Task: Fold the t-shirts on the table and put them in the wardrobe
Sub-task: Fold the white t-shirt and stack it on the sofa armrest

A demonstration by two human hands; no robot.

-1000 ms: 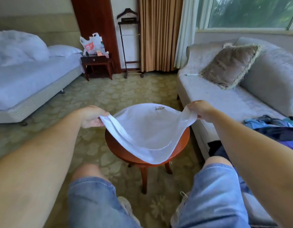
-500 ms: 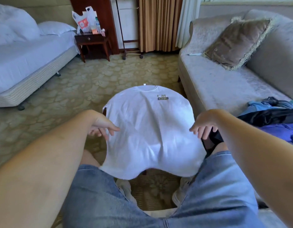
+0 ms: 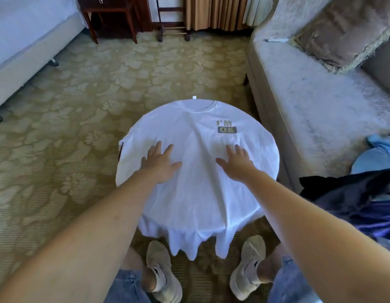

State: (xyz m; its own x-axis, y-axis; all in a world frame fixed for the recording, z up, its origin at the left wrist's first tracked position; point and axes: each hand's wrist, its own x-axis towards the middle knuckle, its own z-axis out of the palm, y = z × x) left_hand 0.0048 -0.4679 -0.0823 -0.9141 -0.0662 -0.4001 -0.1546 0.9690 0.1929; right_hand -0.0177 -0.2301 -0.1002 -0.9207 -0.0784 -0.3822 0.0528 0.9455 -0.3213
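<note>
Palms down, left grip (image 3: 160,163) flat, right grip (image 3: 236,164) flat

One white t-shirt (image 3: 196,189) is lying under the fingers. Two hands are pressing flat on it, the left hand (image 3: 160,162) and the right hand (image 3: 235,164). Two pale shoes are showing nearer than the fingers, the left shoe (image 3: 161,270) and the right shoe (image 3: 248,270). One sofa (image 3: 310,106) is standing right of the fingers, carrying one cushion (image 3: 343,29) and one heap of clothes (image 3: 353,200); its garments cannot be counted. One bed (image 3: 25,29) and one nightstand (image 3: 111,9) are standing beyond the fingers, leftward.
</note>
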